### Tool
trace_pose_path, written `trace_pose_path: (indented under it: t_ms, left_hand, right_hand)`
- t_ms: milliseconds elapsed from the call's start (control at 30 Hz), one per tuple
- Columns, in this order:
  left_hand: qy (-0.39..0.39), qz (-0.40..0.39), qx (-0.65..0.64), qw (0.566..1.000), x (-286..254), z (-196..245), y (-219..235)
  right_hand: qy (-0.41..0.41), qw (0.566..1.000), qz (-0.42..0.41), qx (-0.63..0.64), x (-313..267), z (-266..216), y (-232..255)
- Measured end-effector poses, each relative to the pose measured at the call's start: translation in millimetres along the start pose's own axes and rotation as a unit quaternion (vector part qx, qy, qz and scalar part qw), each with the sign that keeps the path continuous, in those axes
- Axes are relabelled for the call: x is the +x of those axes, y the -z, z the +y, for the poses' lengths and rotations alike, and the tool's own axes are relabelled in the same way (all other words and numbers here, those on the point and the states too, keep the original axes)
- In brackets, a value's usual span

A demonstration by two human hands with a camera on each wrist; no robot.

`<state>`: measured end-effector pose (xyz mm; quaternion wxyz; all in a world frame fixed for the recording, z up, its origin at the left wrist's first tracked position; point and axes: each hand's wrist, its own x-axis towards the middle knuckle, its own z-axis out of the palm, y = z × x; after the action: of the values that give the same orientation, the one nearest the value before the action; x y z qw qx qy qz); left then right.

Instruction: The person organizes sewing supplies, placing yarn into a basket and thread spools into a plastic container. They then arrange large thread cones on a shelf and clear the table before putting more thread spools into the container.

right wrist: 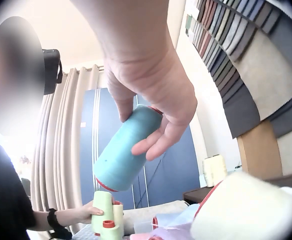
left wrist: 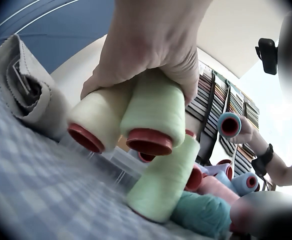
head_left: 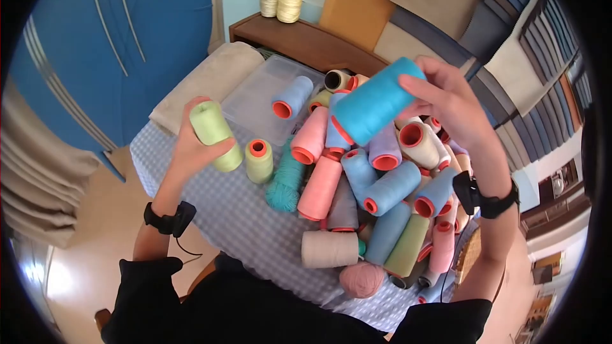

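My left hand (head_left: 188, 143) grips a pale green thread cone (head_left: 217, 134) at the table's left side. A cream thread cone (left wrist: 98, 117), hidden in the head view, sits within the same grasp, its red base angled downward. Raised over the heap on the right, my right hand (head_left: 446, 92) holds a turquoise thread cone (head_left: 376, 102) near one end, tilted, with its red-rimmed end pointing down and left. Another light green cone (head_left: 259, 169) stands upright on the checked cloth beside the left hand. Next to it lies a teal yarn skein (head_left: 285, 185).
Many blue, pink, lilac and cream cones, such as a pink one (head_left: 320, 188), are heaped on the checked tablecloth (head_left: 236, 210). Behind are a clear plastic tray (head_left: 245, 99) and a folded beige cloth (head_left: 197, 89). Two cream cones (head_left: 290, 3) stand on a wooden shelf (head_left: 312, 35).
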<state>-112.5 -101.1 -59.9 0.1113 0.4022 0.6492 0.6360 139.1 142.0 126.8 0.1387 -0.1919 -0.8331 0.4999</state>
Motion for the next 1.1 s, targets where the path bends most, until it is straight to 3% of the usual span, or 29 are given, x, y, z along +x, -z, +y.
trace_pose_path:
  t_ms: [33,100,233,300,633,733,800,833,900,933,1033,1100]
  left_hand:
    - [0.000,-0.006,-0.006,1.000,4,-7,0]
    - [-0.105,-0.017,0.138,0.985,9,-17,-4]
    - [-0.048,-0.064,0.141,0.987,1,-5,2]
    - [-0.056,-0.109,0.193,0.973,-2,1,7]
    - [-0.023,-0.167,0.261,0.951,-5,27,13]
    - [-0.088,-0.153,0.315,0.933,-4,56,9]
    - [-0.174,-0.027,0.270,0.947,-8,87,-5]
    - [-0.172,-0.028,0.272,0.946,-11,100,-15]
    - [-0.278,-0.057,0.207,0.936,-16,119,-38]
    - [-0.276,-0.057,0.210,0.936,-18,123,-50]
    - [-0.282,-0.046,0.149,0.947,-21,124,-71]
    - [-0.358,0.006,0.135,0.924,-17,122,-76]
  right_hand:
    - [-0.005,1.000,0.006,-0.003,4,2,-6]
    - [-0.024,1.000,0.007,0.016,10,6,-15]
    - [-0.040,0.997,0.034,0.060,16,17,-25]
    - [-0.048,0.997,0.027,0.063,16,19,-30]
    - [-0.037,0.998,-0.004,0.059,3,5,-47]
    - [-0.039,0.996,0.007,0.082,-12,-1,-57]
    - [-0.032,0.996,0.006,0.087,-15,0,-60]
    - [-0.028,0.995,0.003,0.091,-17,0,-63]
    - [-0.021,0.993,0.005,0.118,-20,2,-71]
    - [-0.012,0.990,0.011,0.142,-22,2,-75]
    - [0.012,0.986,0.016,0.167,-38,0,-86]
    - [0.043,0.987,0.030,0.152,-48,0,-87]
